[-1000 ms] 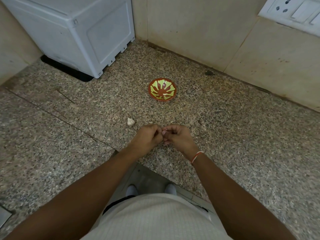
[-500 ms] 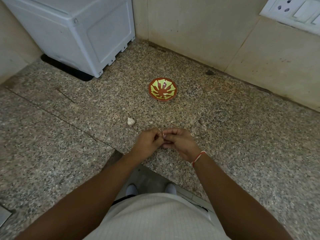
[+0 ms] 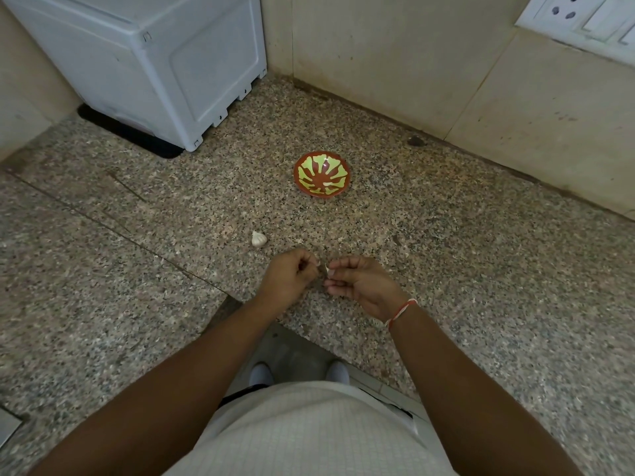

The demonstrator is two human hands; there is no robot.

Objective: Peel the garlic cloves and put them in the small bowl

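Just below the centre of the frame, the right hand (image 3: pixel 364 286) pinches a small pale garlic clove (image 3: pixel 328 270) between thumb and fingertips, with the other fingers curled loosely under. The left hand (image 3: pixel 288 280) sits just beside it, fingers folded in and thumb against forefinger; it seems to hold a scrap of skin (image 3: pixel 318 262), though that is too small to tell for sure. A narrow gap shows between the two hands. A red and white thread bracelet (image 3: pixel 402 309) circles the right wrist.

Up and left of the hands, an unpeeled garlic piece (image 3: pixel 258 239) lies on the speckled granite counter (image 3: pixel 481 269). Higher, near the frame's centre, stands the small bowl (image 3: pixel 322 174), red-brown with a yellow-green pattern; a pale sliver inside may be a clove, but I cannot tell. A white appliance (image 3: pixel 154 63) fills the upper left, and a switch plate (image 3: pixel 580 18) sits at the upper right.

The clove is small and held only at the fingertips, so a hard tug on the skin could flick it onto the counter or over the edge to the floor near the feet. Loose skin may also cling to the fingers and end up in the bowl.

Half a second ago the hands were pressed together around the clove; now they have drawn apart, which suggests a strip of skin has just come away.
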